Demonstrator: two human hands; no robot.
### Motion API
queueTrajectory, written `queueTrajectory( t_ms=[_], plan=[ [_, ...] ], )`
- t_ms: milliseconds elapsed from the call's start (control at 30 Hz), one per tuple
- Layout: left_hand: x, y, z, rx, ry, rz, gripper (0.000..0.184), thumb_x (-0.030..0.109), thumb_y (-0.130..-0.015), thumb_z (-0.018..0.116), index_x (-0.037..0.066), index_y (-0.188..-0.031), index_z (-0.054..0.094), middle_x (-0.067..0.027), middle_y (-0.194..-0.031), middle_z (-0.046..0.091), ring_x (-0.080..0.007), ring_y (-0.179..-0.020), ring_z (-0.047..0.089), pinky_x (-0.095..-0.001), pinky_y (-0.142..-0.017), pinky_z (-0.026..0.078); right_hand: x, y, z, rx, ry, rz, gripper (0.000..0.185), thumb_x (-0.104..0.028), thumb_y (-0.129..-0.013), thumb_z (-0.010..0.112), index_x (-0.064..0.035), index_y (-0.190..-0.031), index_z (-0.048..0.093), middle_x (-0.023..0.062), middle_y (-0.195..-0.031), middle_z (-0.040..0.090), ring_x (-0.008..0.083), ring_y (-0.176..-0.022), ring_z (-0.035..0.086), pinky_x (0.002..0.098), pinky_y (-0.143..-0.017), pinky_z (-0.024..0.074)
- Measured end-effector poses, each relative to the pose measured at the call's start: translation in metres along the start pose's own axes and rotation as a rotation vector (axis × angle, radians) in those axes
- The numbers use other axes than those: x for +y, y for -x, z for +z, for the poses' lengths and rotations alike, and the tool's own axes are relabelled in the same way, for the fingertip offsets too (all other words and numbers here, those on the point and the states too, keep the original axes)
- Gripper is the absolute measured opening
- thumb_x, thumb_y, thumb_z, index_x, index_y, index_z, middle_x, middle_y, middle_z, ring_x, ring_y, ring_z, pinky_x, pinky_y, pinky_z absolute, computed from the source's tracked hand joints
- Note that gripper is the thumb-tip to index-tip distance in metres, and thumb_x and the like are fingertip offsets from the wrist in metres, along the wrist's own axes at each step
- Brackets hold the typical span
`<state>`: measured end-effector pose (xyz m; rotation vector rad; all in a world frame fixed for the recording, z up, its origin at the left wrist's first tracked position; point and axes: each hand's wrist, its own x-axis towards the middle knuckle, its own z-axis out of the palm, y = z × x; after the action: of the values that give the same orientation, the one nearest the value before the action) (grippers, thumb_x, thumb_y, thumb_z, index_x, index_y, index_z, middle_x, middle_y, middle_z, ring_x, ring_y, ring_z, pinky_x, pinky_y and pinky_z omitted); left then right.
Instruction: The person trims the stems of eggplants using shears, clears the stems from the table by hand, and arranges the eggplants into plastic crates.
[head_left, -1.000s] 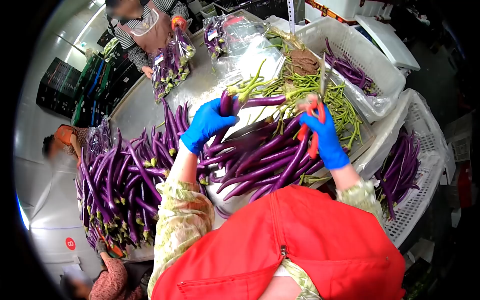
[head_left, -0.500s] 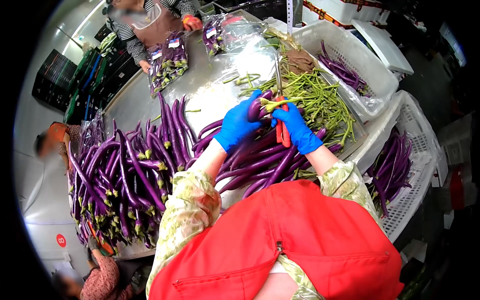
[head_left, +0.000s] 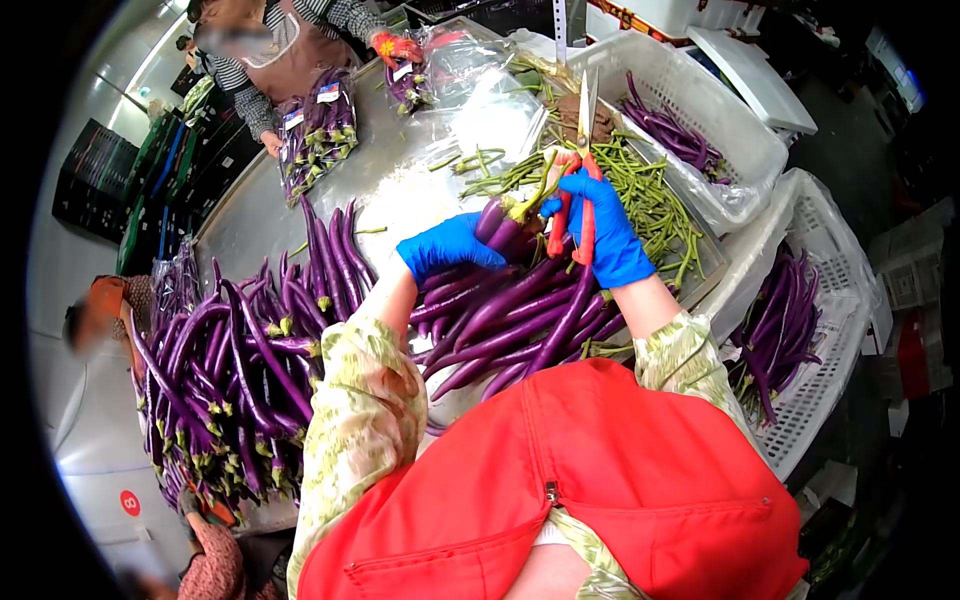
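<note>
My left hand (head_left: 450, 246), in a blue glove, is closed round a couple of purple eggplants (head_left: 502, 228) near their stem ends. My right hand (head_left: 603, 232), also blue-gloved, holds red-handled scissors (head_left: 586, 165) with the blades pointing up and slightly apart. A long green stem (head_left: 545, 182) rises from the held eggplants, beside the scissors' handles. Below both hands lies a pile of loose eggplants (head_left: 520, 325). Many cut green stems (head_left: 650, 190) are heaped to the right of my right hand.
A larger eggplant heap (head_left: 225, 370) covers the table's left part. White crates (head_left: 740, 130) (head_left: 810, 400) with eggplants stand at the right. Across the metal table (head_left: 240, 215), a person in a striped top touches bagged eggplants (head_left: 320, 130). Two more people are at the left edge.
The scissors have turned upright and their blades have parted. My left hand has moved left and lower with the eggplants. The person opposite has reached from one bag toward another.
</note>
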<state>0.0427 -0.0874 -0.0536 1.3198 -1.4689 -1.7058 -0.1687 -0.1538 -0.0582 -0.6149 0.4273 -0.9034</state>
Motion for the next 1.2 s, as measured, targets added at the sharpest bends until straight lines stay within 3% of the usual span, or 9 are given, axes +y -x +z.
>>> queueTrajectory(
  t_ms=[133,233,300,333,533,833,1000,1100,1200],
  plan=[
    [0.012,0.0,0.0,0.111,-0.054,-0.018,0.057,0.007,-0.065,0.075,0.003,-0.118,0.054,-0.0047,-0.105,0.059,-0.0153,-0.097,0.054,-0.0301,-0.091,0.042,-0.009,-0.014,0.007,-0.07,0.091,-0.101,0.031,-0.007,-0.08,0.056,-0.0037,-0.111,0.051,0.0064,-0.088,0.059,0.017,-0.064,0.058,0.0269,-0.062,0.0491],
    [0.022,0.006,-0.015,0.286,0.016,-0.018,0.061,0.005,-0.062,0.072,0.001,-0.12,0.055,-0.0044,-0.107,0.061,-0.0141,-0.095,0.055,-0.0282,-0.084,0.044,-0.031,-0.006,0.008,-0.084,0.356,-0.236,0.035,-0.011,-0.082,0.057,-0.003,-0.115,0.049,0.0077,-0.09,0.059,0.0189,-0.081,0.061,0.0306,-0.075,0.0508],
    [0.023,0.008,-0.026,0.494,0.051,0.208,0.043,0.006,-0.062,0.071,0.0,-0.104,0.06,-0.0024,-0.09,0.06,-0.0129,-0.083,0.055,-0.027,-0.076,0.044,-0.036,0.014,0.001,0.002,0.75,-0.424,0.038,-0.003,-0.081,0.06,0.0009,-0.117,0.049,0.0105,-0.098,0.061,0.0163,-0.088,0.06,0.0275,-0.076,0.0483],
    [0.028,0.011,-0.036,0.489,0.074,0.183,0.043,0.006,-0.063,0.071,0.0,-0.104,0.06,-0.0027,-0.089,0.06,-0.0128,-0.082,0.055,-0.0267,-0.075,0.044,-0.033,0.017,-0.015,-0.052,0.973,-0.581,0.037,-0.006,-0.081,0.061,0.0016,-0.116,0.05,0.0109,-0.098,0.061,0.0176,-0.089,0.06,0.0284,-0.079,0.0477],
    [0.063,0.033,-0.022,0.445,0.093,0.168,0.044,0.007,-0.063,0.071,0.001,-0.105,0.06,-0.003,-0.088,0.06,-0.0129,-0.081,0.056,-0.0263,-0.075,0.045,-0.027,0.048,-0.061,-0.231,1.483,-0.726,0.049,-0.003,-0.071,0.063,0.0,-0.119,0.051,0.0165,-0.101,0.056,0.0308,-0.091,0.059,0.0343,-0.08,0.0472],
    [0.078,0.026,0.028,0.281,0.005,0.055,0.039,0.004,-0.063,0.073,0.003,-0.1,0.061,-0.003,-0.086,0.061,-0.0127,-0.079,0.057,-0.0278,-0.076,0.046,-0.039,0.043,-0.044,-0.254,1.484,-0.783,0.047,-0.006,-0.071,0.062,0.0011,-0.116,0.051,0.0196,-0.097,0.055,0.036,-0.085,0.058,0.0382,-0.074,0.0482],
    [0.064,0.015,0.024,0.26,0.036,0.061,0.029,0.009,-0.064,0.073,0.001,-0.09,0.063,-0.0052,-0.079,0.064,-0.0149,-0.077,0.06,-0.0278,-0.073,0.046,-0.029,0.043,-0.053,-0.238,1.448,-0.717,0.047,-0.006,-0.07,0.063,-0.0003,-0.115,0.052,0.0188,-0.094,0.055,0.0357,-0.082,0.058,0.0384,-0.072,0.0482],
    [0.056,0.015,0.011,0.249,0.044,0.034,0.033,0.006,-0.068,0.07,-0.004,-0.098,0.059,-0.0106,-0.084,0.064,-0.0188,-0.081,0.063,-0.0282,-0.078,0.049,-0.031,0.045,-0.061,-0.215,1.502,-0.767,0.041,-0.007,-0.071,0.064,-0.0027,-0.111,0.055,0.0176,-0.089,0.056,0.0361,-0.077,0.058,0.0392,-0.067,0.0482],
    [0.043,0.009,0.006,0.314,0.018,-0.013,0.029,0.007,-0.068,0.069,-0.004,-0.093,0.061,-0.0101,-0.08,0.065,-0.0172,-0.076,0.062,-0.0266,-0.073,0.049,-0.043,0.053,-0.06,-0.202,1.619,-0.74,0.037,-0.009,-0.073,0.065,-0.0042,-0.108,0.057,0.0169,-0.085,0.057,0.0363,-0.073,0.058,0.0411,-0.062,0.0472]
  ],
)
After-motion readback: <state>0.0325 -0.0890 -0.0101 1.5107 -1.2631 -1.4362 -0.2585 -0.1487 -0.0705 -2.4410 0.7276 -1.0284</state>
